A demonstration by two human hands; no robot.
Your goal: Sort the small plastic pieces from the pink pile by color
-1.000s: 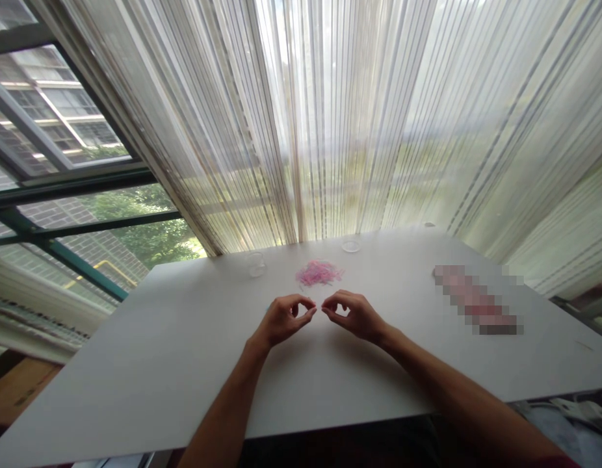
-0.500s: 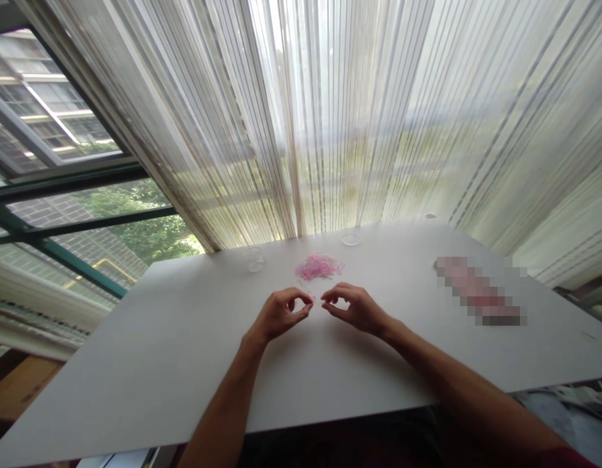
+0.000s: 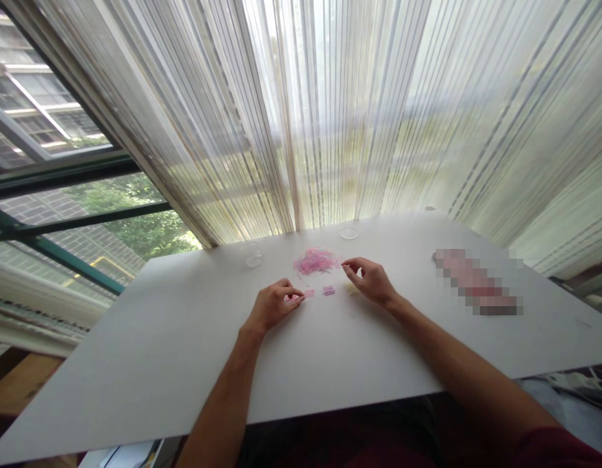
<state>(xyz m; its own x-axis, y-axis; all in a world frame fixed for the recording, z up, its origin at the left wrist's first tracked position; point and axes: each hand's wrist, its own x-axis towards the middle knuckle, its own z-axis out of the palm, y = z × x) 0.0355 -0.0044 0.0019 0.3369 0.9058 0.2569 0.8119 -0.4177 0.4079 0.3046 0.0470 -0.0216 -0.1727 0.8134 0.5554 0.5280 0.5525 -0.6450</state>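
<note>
On a white table, the left hand is held low, its fingertips just beside a small pink bundle, and a second bundle is laid nearby. The right hand is poised just beside a heap of pink strips, with a pale yellow bit lying below its fingers. A clear cup and a clear dish are placed beyond the heap, a pixelated object is seen at the right, and a sheer striped curtain is hung behind the table.

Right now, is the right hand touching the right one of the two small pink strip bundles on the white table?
Apart. The head view shows bare white table between the right hand and the small pink strip bundle, which lies to the hand's left.
</note>
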